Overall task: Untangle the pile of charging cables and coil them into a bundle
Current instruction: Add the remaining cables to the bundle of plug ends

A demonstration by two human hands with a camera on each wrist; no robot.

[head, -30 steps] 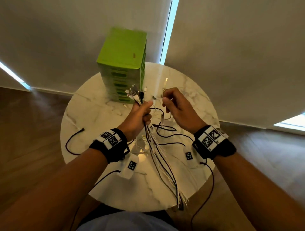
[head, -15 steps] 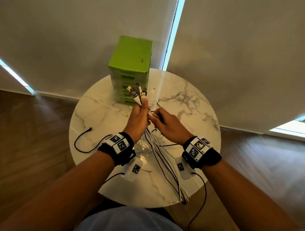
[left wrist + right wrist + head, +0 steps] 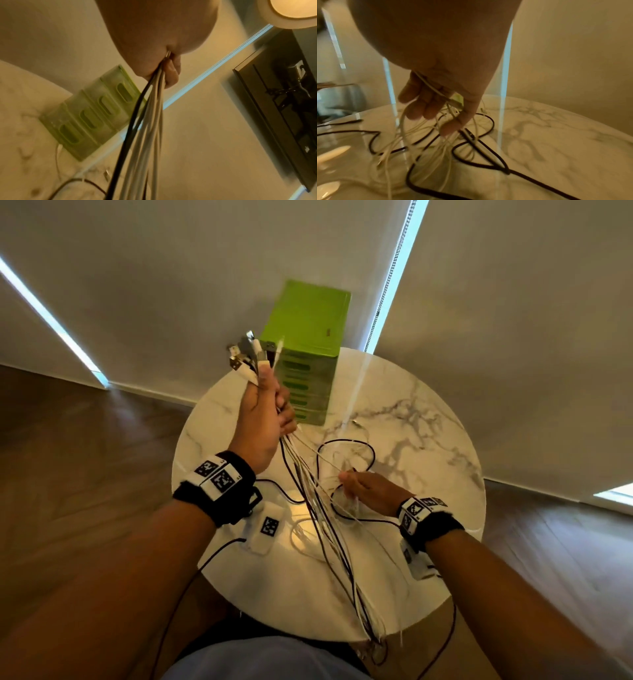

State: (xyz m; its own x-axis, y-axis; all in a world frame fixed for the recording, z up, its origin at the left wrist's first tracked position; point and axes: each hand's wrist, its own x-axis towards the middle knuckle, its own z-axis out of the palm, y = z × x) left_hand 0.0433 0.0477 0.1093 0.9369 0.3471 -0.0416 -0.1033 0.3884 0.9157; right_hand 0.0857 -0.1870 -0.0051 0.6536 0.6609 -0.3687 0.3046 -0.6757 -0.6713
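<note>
My left hand (image 3: 265, 412) is raised above the round marble table (image 3: 428, 433) and grips a bunch of white and black charging cables (image 3: 318, 508). Their plug ends (image 3: 245, 356) stick up out of the fist. The left wrist view shows the cables (image 3: 145, 121) hanging down from the curled fingers (image 3: 171, 73). The strands run down across the table and over its near edge. My right hand (image 3: 356, 486) is low over the table, fingers curled round thin white cable loops (image 3: 436, 92). A black cable (image 3: 471, 155) lies looped on the marble under it.
A green drawer box (image 3: 308, 350) stands at the table's far side, just behind the left hand. Wrist-band leads trail off the table's near edge. Wooden floor surrounds the table, with pale blinds behind.
My left hand rose and moved left with the cable bunch. My right hand dropped away from it, down to the loose loops on the table.
</note>
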